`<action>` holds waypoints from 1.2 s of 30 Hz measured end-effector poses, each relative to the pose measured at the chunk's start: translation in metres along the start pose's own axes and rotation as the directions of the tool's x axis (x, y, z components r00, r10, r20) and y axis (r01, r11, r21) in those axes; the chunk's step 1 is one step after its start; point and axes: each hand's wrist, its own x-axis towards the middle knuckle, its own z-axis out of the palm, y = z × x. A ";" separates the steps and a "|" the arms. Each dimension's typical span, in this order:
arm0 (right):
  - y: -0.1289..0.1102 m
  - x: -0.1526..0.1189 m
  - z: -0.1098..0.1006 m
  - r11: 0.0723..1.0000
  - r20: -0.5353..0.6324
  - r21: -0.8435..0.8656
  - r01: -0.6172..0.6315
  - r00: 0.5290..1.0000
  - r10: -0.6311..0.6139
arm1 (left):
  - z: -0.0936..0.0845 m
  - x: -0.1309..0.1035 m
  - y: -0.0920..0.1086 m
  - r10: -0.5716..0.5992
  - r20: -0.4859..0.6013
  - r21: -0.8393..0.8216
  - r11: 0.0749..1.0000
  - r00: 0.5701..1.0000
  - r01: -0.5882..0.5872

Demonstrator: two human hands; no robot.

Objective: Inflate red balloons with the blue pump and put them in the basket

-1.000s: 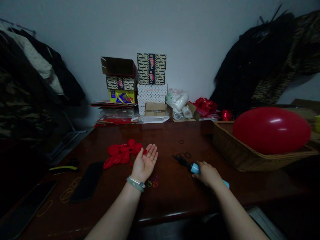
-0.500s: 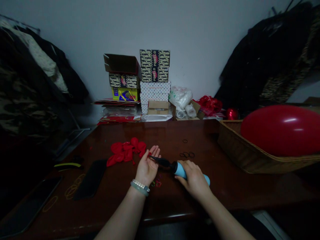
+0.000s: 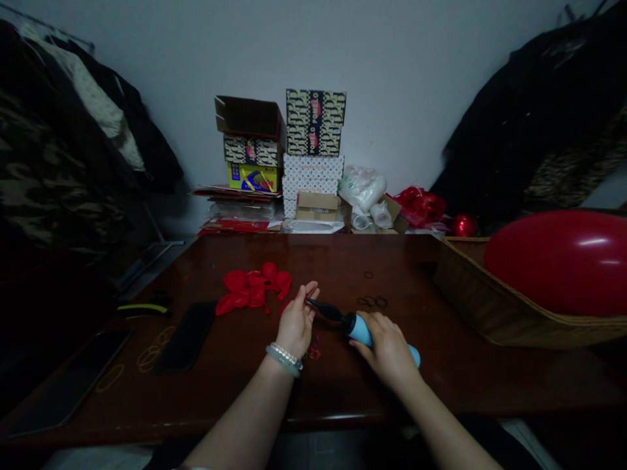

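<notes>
My right hand (image 3: 385, 343) is wrapped round the light-blue barrel of a balloon hand pump (image 3: 361, 330). The pump's black nozzle points left and slightly up, its tip meeting the fingers of my left hand (image 3: 298, 316). Between that thumb and those fingers is a deflated red balloon (image 3: 285, 305) at the nozzle tip; the hand hides most of it. Just beyond lies a pile of limp red balloons (image 3: 252, 289). Small coloured bands (image 3: 314, 354) show partly beside my left wrist, which wears two bracelets.
On the right, a wicker basket (image 3: 463, 307) holds a large inflated red balloon (image 3: 563, 261). Black bands (image 3: 372, 302) lie mid-table. Left are two dark flat devices (image 3: 186, 339), tan rubber bands (image 3: 155, 349) and a yellow-edged object (image 3: 143, 307). Stacked boxes (image 3: 313, 176) stand behind the table.
My left hand has turned from palm-up to more side-on, its fingers closing at the nozzle tip. A red balloon part now shows left of it. The whole view has shifted slightly.
</notes>
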 end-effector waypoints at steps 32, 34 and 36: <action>-0.009 -0.006 0.000 0.993 0.029 0.084 0.088 0.995 -0.091 | 0.016 -0.013 -0.013 -0.011 0.100 -0.056 0.998 0.995 0.017; -0.013 -0.007 0.000 0.994 0.030 0.062 0.089 0.995 -0.091 | 0.020 -0.018 -0.009 0.020 0.088 -0.096 0.995 0.996 -0.012; -0.019 -0.007 0.002 0.997 0.036 0.035 0.073 0.997 -0.074 | 0.022 -0.022 -0.002 0.044 0.096 -0.128 0.991 0.994 -0.032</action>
